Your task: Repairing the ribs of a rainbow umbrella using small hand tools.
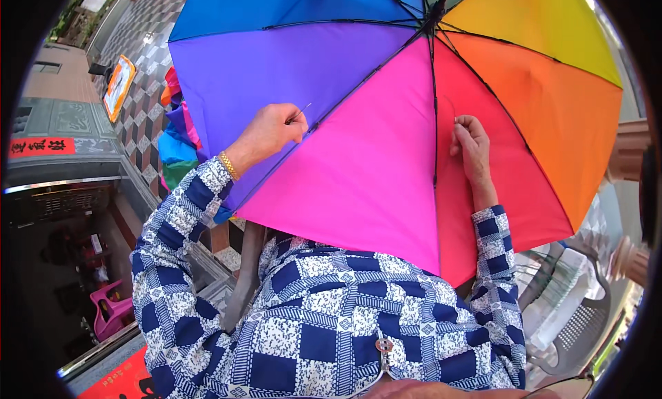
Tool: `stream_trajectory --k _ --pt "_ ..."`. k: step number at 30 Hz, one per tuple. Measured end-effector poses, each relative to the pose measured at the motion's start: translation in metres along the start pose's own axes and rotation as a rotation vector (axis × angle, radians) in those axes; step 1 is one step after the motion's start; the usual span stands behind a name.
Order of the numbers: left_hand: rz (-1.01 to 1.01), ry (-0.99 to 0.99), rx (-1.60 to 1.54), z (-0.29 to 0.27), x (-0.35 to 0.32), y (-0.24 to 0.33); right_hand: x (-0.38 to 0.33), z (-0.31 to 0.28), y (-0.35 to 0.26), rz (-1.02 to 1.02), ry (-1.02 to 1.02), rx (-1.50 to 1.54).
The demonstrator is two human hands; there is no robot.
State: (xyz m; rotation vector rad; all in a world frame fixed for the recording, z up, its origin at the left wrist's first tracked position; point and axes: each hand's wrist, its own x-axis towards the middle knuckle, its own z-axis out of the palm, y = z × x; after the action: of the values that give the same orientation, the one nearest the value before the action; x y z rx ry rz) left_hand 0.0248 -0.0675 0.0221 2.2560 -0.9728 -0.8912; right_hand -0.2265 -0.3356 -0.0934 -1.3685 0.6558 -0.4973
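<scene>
An open rainbow umbrella [365,158] spreads across my lap, its inner side facing me. Black ribs run out from the hub [434,16] at the top, over blue, purple, pink, red, orange and yellow panels. Over the edge of the purple panel, beside a rib, my left hand [281,125] is closed on a thin dark needle-like piece [301,112] that sticks out past the fingers. My right hand [472,142] pinches a slender needle-like piece [454,116] in front of the red panel. A faint thread seems to rise from it.
Folded multicoloured cloth [181,140] lies left of the umbrella. Further left are an orange-edged sheet [120,87] on the tiled floor and a pink stool [110,309] inside a doorway. A grey chair [576,330] with white cloth stands at the right.
</scene>
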Motion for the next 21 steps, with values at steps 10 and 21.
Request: stream_trajectory --k 10,21 --pt "0.139 -0.231 -1.183 0.016 0.156 0.156 0.001 -0.007 -0.001 0.027 -0.06 -0.103" --pt "-0.098 -0.383 -2.061 0.054 0.213 0.227 0.005 -0.007 -0.012 0.04 -0.061 -0.16"
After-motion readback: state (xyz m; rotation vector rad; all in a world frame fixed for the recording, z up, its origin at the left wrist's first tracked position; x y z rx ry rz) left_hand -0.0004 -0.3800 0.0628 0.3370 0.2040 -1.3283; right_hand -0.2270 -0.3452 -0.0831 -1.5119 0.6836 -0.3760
